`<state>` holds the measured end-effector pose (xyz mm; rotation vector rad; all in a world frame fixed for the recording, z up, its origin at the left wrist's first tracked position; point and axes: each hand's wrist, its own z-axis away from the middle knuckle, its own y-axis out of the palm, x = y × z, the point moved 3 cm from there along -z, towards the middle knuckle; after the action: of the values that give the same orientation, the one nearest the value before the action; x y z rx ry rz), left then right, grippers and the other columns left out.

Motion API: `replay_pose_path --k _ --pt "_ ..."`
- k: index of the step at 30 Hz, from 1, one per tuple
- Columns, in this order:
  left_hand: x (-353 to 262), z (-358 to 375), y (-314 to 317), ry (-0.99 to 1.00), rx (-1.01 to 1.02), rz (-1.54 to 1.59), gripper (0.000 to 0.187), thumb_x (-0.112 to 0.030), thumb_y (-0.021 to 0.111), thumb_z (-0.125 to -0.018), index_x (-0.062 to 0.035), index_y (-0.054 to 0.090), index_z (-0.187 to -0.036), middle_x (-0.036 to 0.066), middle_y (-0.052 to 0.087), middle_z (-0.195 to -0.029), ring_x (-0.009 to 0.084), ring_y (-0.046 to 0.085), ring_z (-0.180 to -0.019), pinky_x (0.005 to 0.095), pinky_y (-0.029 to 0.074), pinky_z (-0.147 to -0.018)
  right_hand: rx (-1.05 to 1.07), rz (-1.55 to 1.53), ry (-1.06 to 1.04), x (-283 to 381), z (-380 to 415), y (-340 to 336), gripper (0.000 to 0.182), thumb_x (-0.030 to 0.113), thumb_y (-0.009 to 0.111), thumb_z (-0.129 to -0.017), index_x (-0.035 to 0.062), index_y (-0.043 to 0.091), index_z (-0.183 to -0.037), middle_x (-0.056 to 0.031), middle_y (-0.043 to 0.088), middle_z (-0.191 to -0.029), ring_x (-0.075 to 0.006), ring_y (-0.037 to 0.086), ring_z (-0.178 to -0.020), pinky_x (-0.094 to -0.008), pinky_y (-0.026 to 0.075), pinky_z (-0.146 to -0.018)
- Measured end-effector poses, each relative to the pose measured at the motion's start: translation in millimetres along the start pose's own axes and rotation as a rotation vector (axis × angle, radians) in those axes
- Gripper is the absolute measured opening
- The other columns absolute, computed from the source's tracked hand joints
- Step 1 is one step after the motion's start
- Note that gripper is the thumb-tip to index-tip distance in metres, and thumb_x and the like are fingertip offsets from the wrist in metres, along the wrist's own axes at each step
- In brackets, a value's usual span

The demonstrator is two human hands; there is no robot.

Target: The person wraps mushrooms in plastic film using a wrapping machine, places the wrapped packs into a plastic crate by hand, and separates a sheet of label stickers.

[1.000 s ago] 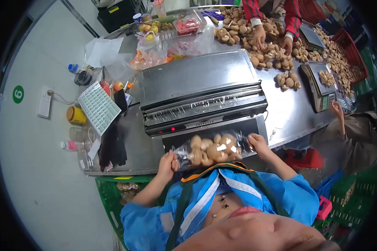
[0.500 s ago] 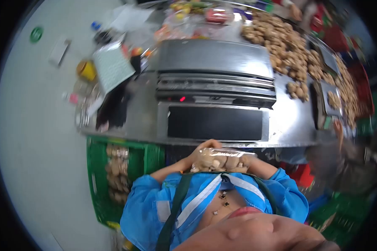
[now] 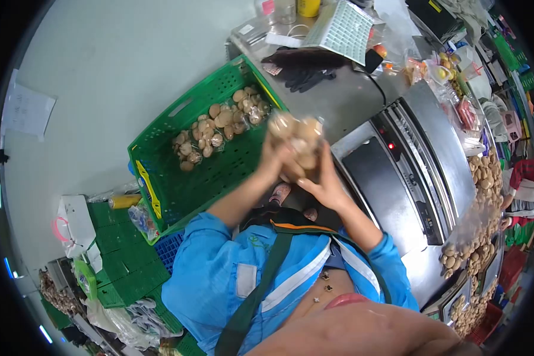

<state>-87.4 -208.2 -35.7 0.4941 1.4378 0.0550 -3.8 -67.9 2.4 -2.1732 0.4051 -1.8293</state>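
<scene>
- Clear plastic bag of tan mushrooms (image 3: 298, 141): glossy, motion-blurred, near the green plastic crate (image 3: 187, 200).
- Your left hand (image 3: 277, 159) and right hand (image 3: 327, 185): grips part-closed, bag between them.

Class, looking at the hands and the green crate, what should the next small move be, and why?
Probably move the wrapped mushroom pack left and lower it into the green crate: the left hand and right hand hold it near the rim, similar packs lie inside, beside bare crate floor.
</scene>
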Motion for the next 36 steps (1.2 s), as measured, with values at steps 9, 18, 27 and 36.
replay_pose_path --k 9,18,27,36 --pt "219 -78 -207 -0.377 -0.415 -0.168 0.056 -0.045 0.062 -0.077 0.0018 0.053 -0.106 0.010 0.058 -0.098 0.0174 0.057 -0.082 0.0297 0.048 -0.067 -0.184 -0.349 0.422 -72 3 -1 0.050 0.011 0.056 -0.084 0.0005 0.033 -0.128 -0.0127 0.056 -0.105 -0.0193 0.052 -0.099 -0.0322 0.041 -0.087" --pt "193 -118 -225 -0.747 0.701 -1.430 0.056 -0.052 0.048 -0.082 0.0024 0.060 -0.084 0.015 0.059 -0.064 0.0210 0.058 -0.058 0.0312 0.045 -0.052 -0.792 -0.498 0.609 -90 163 -64 0.030 0.009 0.052 -0.087 -0.0030 0.047 -0.114 -0.0118 0.060 -0.092 -0.0147 0.058 -0.080 -0.0267 0.047 -0.075" --pt "26 -20 314 0.121 1.070 -0.365 0.029 -0.004 0.055 -0.084 -0.0025 0.049 -0.112 0.005 0.056 -0.085 0.0103 0.055 -0.075 0.0221 0.047 -0.065 -1.623 0.167 0.591 -108 454 -322 0.033 0.028 0.052 -0.087 0.0016 0.057 -0.107 -0.0060 0.062 -0.091 -0.0108 0.057 -0.079 -0.0234 0.042 -0.067" --pt "315 98 788 0.237 1.136 -0.673 0.075 -0.036 0.065 -0.076 -0.0021 0.025 -0.130 0.021 0.046 -0.119 0.0295 0.047 -0.109 0.0371 0.038 -0.091 -1.577 0.248 0.649 -255 561 -614 0.048 0.039 0.055 -0.083 0.0056 0.053 -0.117 -0.0111 0.060 -0.101 -0.0181 0.055 -0.093 -0.0298 0.042 -0.083"
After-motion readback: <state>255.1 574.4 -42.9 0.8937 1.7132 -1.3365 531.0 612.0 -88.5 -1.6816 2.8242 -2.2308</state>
